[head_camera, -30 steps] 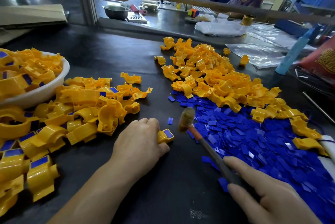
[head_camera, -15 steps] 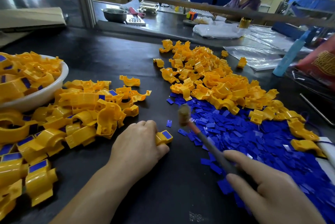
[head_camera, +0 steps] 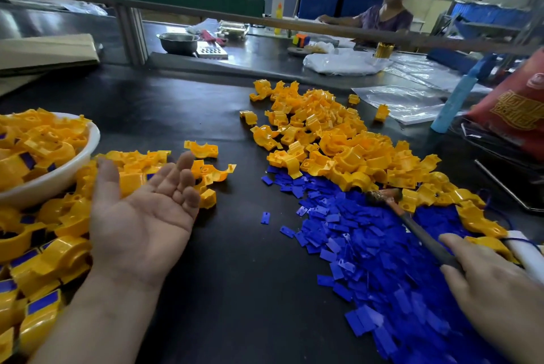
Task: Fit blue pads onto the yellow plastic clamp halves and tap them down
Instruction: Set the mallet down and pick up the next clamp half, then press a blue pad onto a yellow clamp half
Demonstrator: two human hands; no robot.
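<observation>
Right hand (head_camera: 494, 284) — partly cut off — grips the blurred hammer (head_camera: 418, 231).

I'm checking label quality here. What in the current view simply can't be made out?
Head view only:
- right hand: cut off by the bottom-right edge; its grip on the hammer is under the hand.
- hammer's head: blurred.
- white bowl: cut by the left edge.
- padded clamp halves: partly behind the left hand and forearm.
</observation>
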